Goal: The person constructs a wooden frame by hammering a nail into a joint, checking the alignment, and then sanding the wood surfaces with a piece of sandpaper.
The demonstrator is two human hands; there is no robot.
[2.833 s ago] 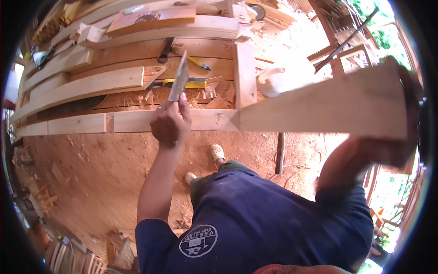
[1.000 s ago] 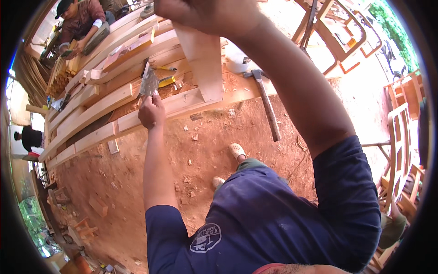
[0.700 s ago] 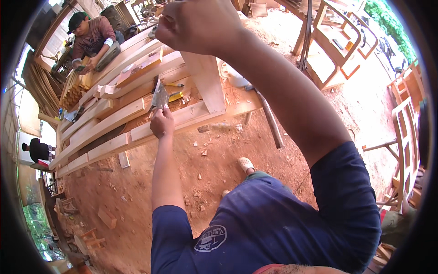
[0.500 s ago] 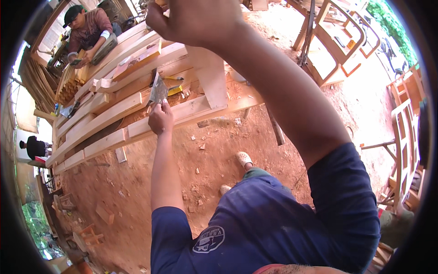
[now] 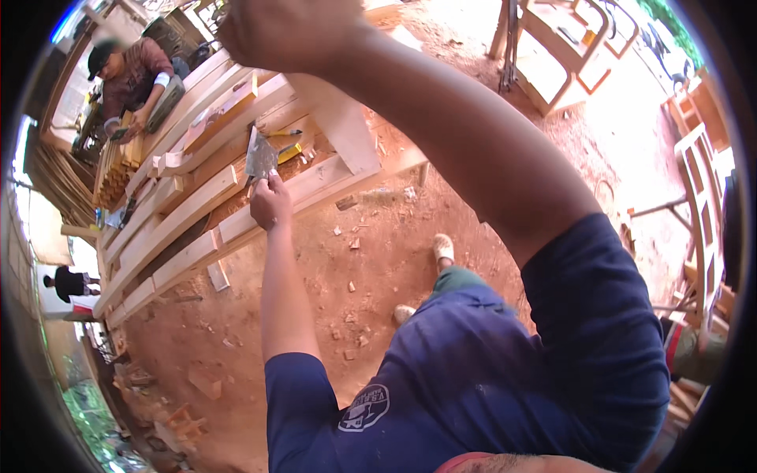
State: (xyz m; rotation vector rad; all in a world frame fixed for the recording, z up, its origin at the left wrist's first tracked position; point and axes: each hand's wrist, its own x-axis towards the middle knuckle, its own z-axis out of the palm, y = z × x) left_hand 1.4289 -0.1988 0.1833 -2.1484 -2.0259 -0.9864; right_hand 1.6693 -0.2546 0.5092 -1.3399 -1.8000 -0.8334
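My left hand [image 5: 270, 202] is closed on a flat grey scraper [image 5: 260, 156], whose broad blade points away from me over the workbench timbers. High in the picture, my right hand [image 5: 292, 33] is raised, its fingers curled and partly cut off by the upper edge; anything inside them is hidden. Below that hand lies a wide pale board [image 5: 341, 126], set across the long wooden beams [image 5: 185, 260]. Beside the scraper blade rests a yellow tool [image 5: 289, 153], with a slim yellow-handled item [image 5: 284, 132] just beyond it.
A co-worker [image 5: 130, 83] in a cap leans over stacked wood at the far left, a small dark object in hand. Curved wooden frames [image 5: 564, 55] stand at the far right. Wood scraps [image 5: 353, 243] litter the dirt floor. Another person [image 5: 69, 281] is at the left edge.
My right hand has shifted left and slightly up in the picture. The scraper stays in my left hand, its blade turned to show more of its flat face. One foot has moved right.
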